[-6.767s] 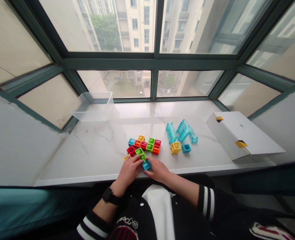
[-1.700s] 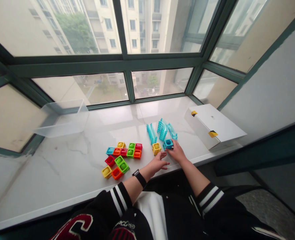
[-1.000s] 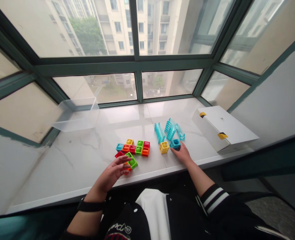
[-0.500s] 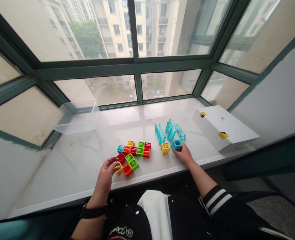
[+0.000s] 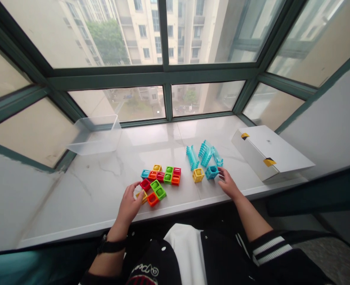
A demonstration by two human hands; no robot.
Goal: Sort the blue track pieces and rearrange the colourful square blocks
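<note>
On the white marble windowsill [image 5: 109,190] lies a group of coloured hollow magnetic cubes [image 5: 161,175]. My left hand [image 5: 129,208] sits at its near edge, with fingertips at a tilted yellow cube [image 5: 142,196] and close to a red cube [image 5: 145,184]. A green double cube [image 5: 158,190] and an orange cube [image 5: 152,199] lie just right of those fingers. My right hand [image 5: 228,183] rests with fingers spread, just right of a teal cube [image 5: 212,172] and apart from it. Beside that cube stands a yellow cube [image 5: 197,175].
Teal ribbed ramp pieces [image 5: 205,155] lie behind the teal cube. A transparent plastic bin [image 5: 94,136] stands on the sill at back left, and a white cardboard box [image 5: 269,152] with yellow tape lies at right. Window frames and glass run along the back.
My right hand has let go of the teal cube and moved right, away from it. The view has shifted slightly. My left hand stays at the yellow cube.
</note>
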